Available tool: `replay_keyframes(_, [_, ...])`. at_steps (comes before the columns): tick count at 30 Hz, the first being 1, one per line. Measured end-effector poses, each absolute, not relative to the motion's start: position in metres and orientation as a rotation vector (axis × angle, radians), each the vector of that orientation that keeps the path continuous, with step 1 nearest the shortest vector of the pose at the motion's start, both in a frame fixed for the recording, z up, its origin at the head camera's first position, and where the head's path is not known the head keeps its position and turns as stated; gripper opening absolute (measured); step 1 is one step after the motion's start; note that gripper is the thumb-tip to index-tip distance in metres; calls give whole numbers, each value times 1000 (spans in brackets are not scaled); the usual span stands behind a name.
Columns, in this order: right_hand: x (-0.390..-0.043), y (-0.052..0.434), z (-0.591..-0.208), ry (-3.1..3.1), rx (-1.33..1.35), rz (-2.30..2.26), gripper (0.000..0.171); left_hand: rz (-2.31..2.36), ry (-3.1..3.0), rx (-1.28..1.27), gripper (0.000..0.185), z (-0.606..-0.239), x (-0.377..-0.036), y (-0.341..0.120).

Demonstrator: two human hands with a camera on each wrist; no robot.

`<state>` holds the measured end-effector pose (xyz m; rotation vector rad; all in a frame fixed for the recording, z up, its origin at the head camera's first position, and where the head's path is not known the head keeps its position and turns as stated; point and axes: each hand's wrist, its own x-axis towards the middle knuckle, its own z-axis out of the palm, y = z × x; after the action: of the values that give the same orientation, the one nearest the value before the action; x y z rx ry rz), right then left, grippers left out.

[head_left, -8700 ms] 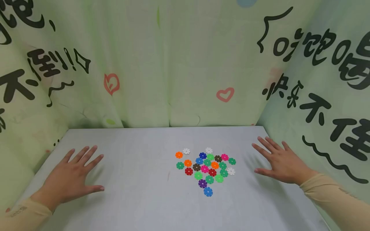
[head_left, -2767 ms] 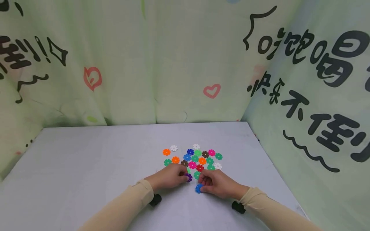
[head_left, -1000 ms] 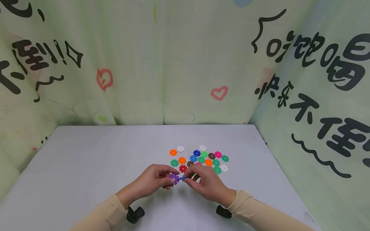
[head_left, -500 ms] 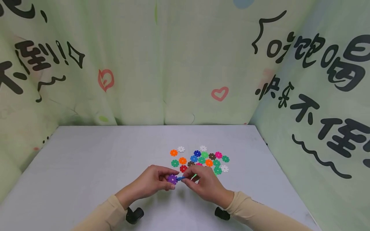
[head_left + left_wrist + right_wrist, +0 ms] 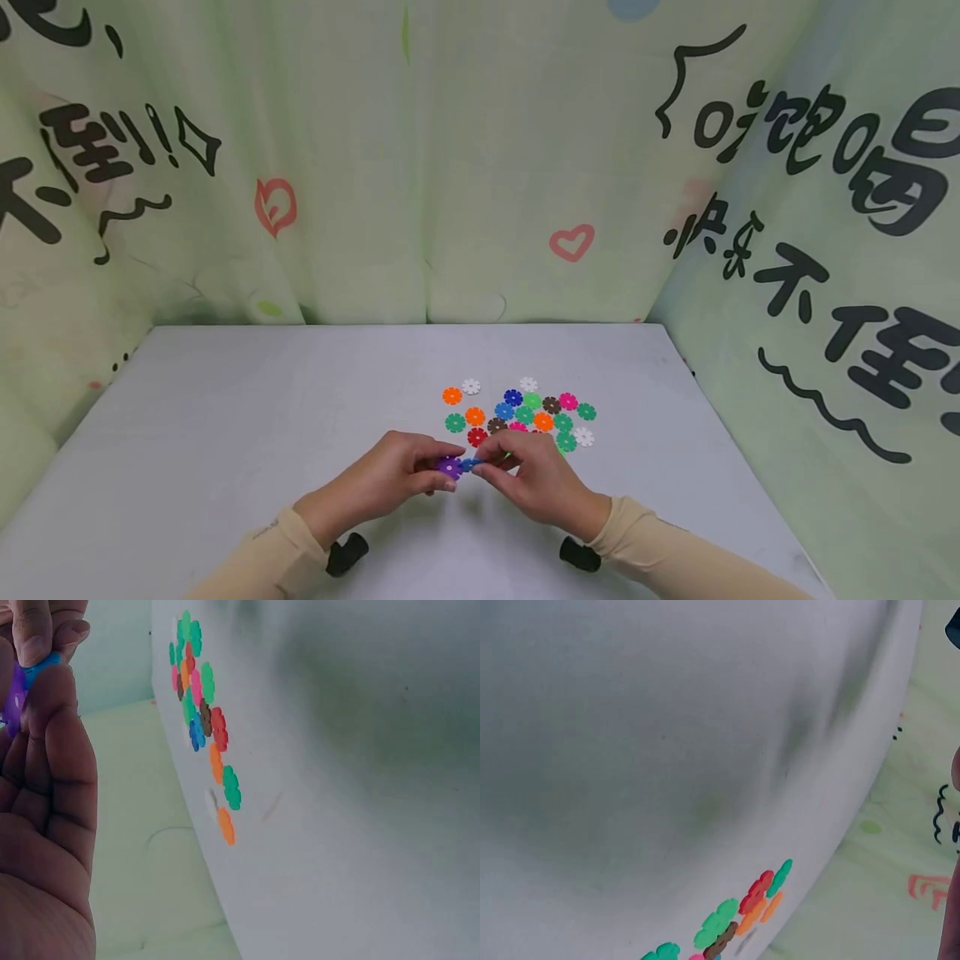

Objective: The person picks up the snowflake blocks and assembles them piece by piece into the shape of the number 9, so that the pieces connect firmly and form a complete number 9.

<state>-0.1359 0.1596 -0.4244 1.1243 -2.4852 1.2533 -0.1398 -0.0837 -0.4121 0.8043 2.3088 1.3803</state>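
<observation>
My left hand [image 5: 390,479] pinches a purple snowflake disc [image 5: 449,467] just above the grey table [image 5: 225,417]. My right hand [image 5: 532,479] pinches a blue disc [image 5: 469,464] whose edge meets the purple one. In the left wrist view the left fingers [image 5: 45,757] hold the purple disc [image 5: 13,697] and blue disc [image 5: 37,669], with the right fingertips at the top. Just beyond the hands lies a cluster of flat coloured discs [image 5: 521,412], also in the left wrist view [image 5: 201,720] and right wrist view [image 5: 735,915].
Green printed cloth walls [image 5: 465,167] close in the table at the back and both sides. A black wrist-camera mount sits under each forearm [image 5: 347,552] [image 5: 579,553].
The hands came off the table sides, picked the purple and blue discs from the cluster's near edge and brought them together. Over the last second the two discs have closed up slightly.
</observation>
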Motion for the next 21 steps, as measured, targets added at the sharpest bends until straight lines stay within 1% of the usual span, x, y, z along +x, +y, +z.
replay_keyframes(7, [-137,161,-422,-2435,1172,1285,17,1428,2266,794,42,-412,-137,-79])
replay_keyframes(11, [-139,160,-421,-2445,1135,1302,18,1423,2306,817,40,-414,-139,-78])
replay_keyframes(14, [-141,158,-420,-2484,1077,1322,21,1388,2379,862,35,-414,-141,-77])
replay_keyframes(17, [-142,157,-420,-2515,1036,1372,24,1374,2448,899,25,-414,-141,-74])
replay_keyframes(21, [-141,152,-422,-2492,1017,1478,24,1401,2521,884,15,-414,-140,-72])
